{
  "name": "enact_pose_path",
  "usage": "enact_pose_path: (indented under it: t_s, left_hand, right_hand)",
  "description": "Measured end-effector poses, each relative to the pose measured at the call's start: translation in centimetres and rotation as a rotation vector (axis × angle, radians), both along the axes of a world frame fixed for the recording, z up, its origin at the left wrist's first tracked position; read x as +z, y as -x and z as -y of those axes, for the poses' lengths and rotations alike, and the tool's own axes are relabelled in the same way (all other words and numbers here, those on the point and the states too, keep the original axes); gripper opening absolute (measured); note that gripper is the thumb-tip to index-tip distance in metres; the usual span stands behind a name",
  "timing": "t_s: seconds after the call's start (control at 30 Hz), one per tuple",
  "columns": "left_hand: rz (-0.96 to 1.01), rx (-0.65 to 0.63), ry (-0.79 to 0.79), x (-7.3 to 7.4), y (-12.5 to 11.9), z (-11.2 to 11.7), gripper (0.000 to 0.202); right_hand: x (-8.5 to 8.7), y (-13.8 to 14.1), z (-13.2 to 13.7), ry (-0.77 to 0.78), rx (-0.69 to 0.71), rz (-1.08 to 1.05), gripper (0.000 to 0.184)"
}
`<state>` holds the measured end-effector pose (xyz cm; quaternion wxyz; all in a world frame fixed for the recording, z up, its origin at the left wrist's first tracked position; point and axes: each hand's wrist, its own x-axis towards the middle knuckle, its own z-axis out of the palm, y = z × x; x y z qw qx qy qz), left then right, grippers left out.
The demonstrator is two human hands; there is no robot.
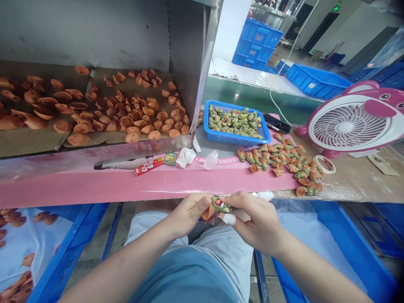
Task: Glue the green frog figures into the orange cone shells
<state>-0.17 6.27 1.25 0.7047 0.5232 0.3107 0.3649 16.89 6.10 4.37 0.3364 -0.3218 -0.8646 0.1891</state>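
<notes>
Over my lap, just in front of the table edge, both hands hold one small moulded toy piece (pixel 218 204). It has a green part with a round painted eye and a red patch, and an orange part on its left. My left hand (pixel 193 213) pinches the orange side. My right hand (pixel 259 218), with a white wrap around one finger, grips the green end. Fingers cover part of the piece. Similar green-and-orange pieces (pixel 280 156) lie heaped on the table to the right. A blue basket (pixel 235 137) behind holds many green pieces.
Orange hollow shells (pixel 118 111) fill a metal booth on the left. Crumpled tissue (pixel 186 157), a translucent small bottle (pixel 211 160) and a red packet (pixel 149 166) lie on the pink mat. A pink fan (pixel 350 118) and tape roll (pixel 325 164) stand right. Blue crates (pixel 337 240) flank my legs.
</notes>
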Motion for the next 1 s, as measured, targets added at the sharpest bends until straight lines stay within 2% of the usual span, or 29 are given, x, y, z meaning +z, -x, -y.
enact_pose_path:
  t_s: [0.27,0.47,0.5,0.57,0.63,0.7,0.83,0.93,1.0]
  left_hand:
    - [-0.001,0.03,-0.128,0.6,-0.1,0.2,0.051]
    - [-0.043,0.031,-0.135,0.3,0.0,0.2,0.052]
    - [-0.073,0.065,-0.132,0.2,0.0,0.2,0.051]
    - [-0.135,0.217,-0.162,-0.1,0.1,0.4,0.043]
    - [-0.162,0.41,-0.251,-0.3,0.4,0.8,0.034]
    - [-0.151,0.522,-0.376,-0.4,0.6,1.3,0.032]
    - [-0.193,0.527,-0.535,-0.4,0.9,2.1,0.031]
    - [-0.232,0.527,-0.451,-0.3,0.5,2.4,0.031]
    - [-0.212,0.546,-0.338,-0.1,0.1,2.6,0.029]
  right_hand:
    - [0.9,0.2,0.2,-0.072,-0.025,0.014,0.032]
    - [0.9,0.5,0.5,-0.064,-0.034,0.02,0.028]
    - [0.8,0.6,0.5,-0.062,-0.047,0.026,0.027]
    - [0.5,0.6,0.4,-0.082,-0.094,0.051,0.026]
    - [0.4,0.6,0.3,-0.105,-0.153,0.078,0.024]
    - [0.4,0.5,0.2,-0.088,-0.211,0.066,0.02]
    - [0.6,0.5,0.0,0.029,-0.266,-0.032,0.01]
    - [0.4,0.6,0.0,0.083,-0.263,-0.029,0.009]
    - [0.2,0.7,0.0,0.043,-0.265,0.022,0.014]
